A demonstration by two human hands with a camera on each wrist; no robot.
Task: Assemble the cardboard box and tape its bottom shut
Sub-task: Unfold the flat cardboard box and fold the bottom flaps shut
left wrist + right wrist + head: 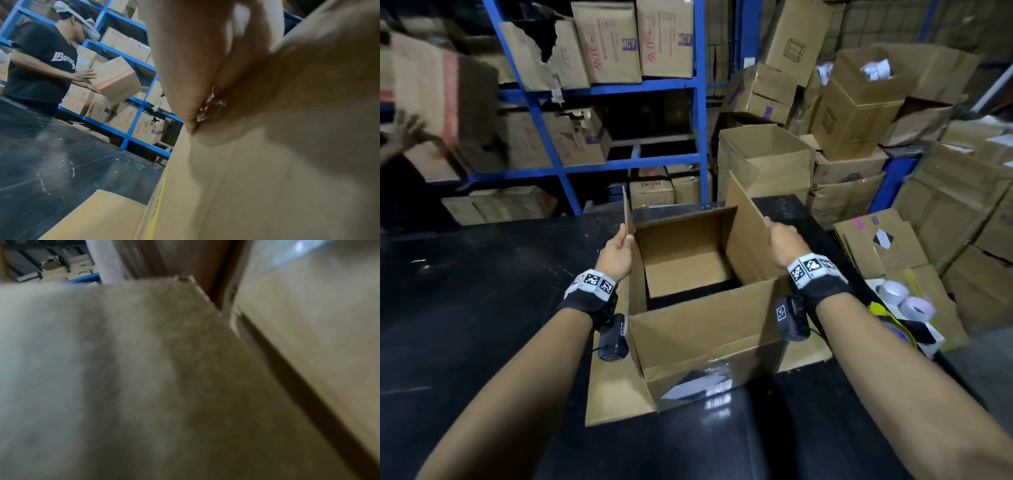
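Observation:
The brown cardboard box [702,329] stands with its mouth up on the black table [482,308]. Its upper side flaps stand up. My left hand [619,245] pinches the edge of the left flap [627,219], thumb on the near face; the left wrist view shows those fingers [205,65] against the cardboard [267,178]. My right hand [780,236] grips the edge of the right flap [748,212]. Inside, one bottom flap [685,270] lies flat and a strip of black table shows beside it. The right wrist view is blurred and filled with cardboard [308,321].
Two lower flaps [616,394] lie spread on the table. Old tape [695,383] clings to the near wall. Tape rolls [904,298] and a yellow and black dispenser [887,318] sit at the right. Another person [41,68] at the left holds a box [441,92]. Stacked cartons and blue shelving [698,102] stand behind.

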